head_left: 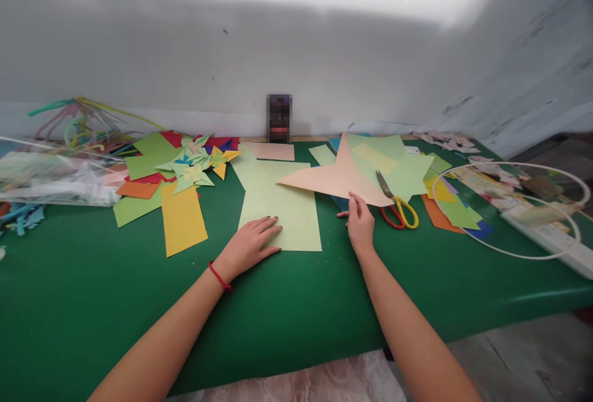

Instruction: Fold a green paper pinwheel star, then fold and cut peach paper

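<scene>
My left hand (252, 243) lies flat, fingers spread, on the lower left part of a pale green paper sheet (287, 204). In my right hand (360, 224) the edge of a pale pink pointed paper shape (333, 178) is pinched between thumb and finger. That pink piece has several long points and overlaps the right side of the green sheet. Just right of my right hand, scissors (397, 206) with one red and one yellow handle rest with their blades over pale green paper (393, 161).
Folded paper stars (197, 164) and coloured sheets lie at the left, with a yellow sheet (185, 220) nearest. A plastic bag (60, 173) sits farther left. White hoops (512, 254) and a power strip (546, 232) are at the right. A blurred dark phone-like object (279, 117) stands against the wall.
</scene>
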The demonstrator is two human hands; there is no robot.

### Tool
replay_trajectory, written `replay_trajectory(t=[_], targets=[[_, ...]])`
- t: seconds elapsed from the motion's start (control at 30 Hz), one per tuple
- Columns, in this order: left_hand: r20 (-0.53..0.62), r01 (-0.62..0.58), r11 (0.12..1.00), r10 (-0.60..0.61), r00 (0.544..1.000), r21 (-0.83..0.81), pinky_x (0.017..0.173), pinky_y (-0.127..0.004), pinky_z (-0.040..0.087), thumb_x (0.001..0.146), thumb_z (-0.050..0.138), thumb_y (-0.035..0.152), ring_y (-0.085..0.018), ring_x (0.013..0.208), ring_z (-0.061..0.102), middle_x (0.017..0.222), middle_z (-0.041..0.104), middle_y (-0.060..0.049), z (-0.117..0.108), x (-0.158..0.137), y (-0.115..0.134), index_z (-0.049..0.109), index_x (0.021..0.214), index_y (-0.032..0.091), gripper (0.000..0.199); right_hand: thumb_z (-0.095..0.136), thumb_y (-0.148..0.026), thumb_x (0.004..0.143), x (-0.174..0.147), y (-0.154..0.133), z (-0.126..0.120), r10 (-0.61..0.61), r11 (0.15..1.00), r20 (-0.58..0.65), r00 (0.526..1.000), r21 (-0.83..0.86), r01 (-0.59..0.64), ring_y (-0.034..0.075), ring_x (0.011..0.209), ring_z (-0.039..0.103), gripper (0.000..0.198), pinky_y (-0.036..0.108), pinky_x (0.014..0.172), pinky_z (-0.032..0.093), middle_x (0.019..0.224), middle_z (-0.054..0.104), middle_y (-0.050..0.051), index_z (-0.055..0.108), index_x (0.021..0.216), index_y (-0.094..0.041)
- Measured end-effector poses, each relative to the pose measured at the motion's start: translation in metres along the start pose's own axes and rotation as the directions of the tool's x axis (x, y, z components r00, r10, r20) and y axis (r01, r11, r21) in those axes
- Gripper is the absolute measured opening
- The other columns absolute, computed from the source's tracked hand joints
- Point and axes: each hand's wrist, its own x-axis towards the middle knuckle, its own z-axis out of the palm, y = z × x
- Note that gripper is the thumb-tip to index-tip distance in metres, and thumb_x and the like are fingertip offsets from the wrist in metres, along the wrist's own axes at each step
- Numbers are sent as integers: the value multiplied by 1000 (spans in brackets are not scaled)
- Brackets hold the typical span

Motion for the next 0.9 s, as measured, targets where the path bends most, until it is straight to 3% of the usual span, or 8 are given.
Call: replay_trajectory(t=[0.17,0.33,0.43,0.57,0.73,0.9], targets=[[81,-22,1000,20,997,21,106,-50,28,83,45,54,-27,131,34,140,40,-8,-1,1,3,39,133,23,59,45,-45,84,4,-7,5,-89,996,19,996,3,89,15,59,65,45,28,56,51,107,65,12,53,119,-18],[64,-37,999,34,997,39,102,-42,38,87,44,45,-25,124,43,133,49,-10,0,-1,12,41,132,21,51,43,-39,86,16,-11,16,-204,974,-118,972,-123,190,20,81,67,54,29,63,52,127,53,16,35,136,-19],[29,-45,997,43,999,64,99,-41,41,89,42,41,-24,121,48,130,53,-10,0,-2,19,43,129,20,45,43,-38,86,27,-7,23,-214,955,-84,973,-228,190,22,84,66,56,30,64,52,119,59,16,33,137,-19],[-1,-59,993,60,998,101,96,-40,45,91,40,35,-24,117,52,125,56,-10,0,-2,24,46,125,19,38,44,-36,85,37,2,30,-186,938,13,982,-297,181,27,88,65,50,40,75,50,96,69,13,44,131,-16],[-5,-69,991,71,997,117,90,-37,48,91,40,31,-23,110,57,121,60,-8,-1,-3,26,47,123,17,36,46,-32,84,38,5,30,-200,936,97,975,-274,219,27,97,63,45,43,81,49,106,67,12,49,126,-18],[32,-57,990,54,998,130,96,-44,43,89,40,44,-27,119,49,130,52,-11,1,-2,28,45,127,18,46,51,-29,81,36,4,27,-179,972,41,983,-146,183,24,95,64,42,40,80,51,110,65,13,53,121,-18]])
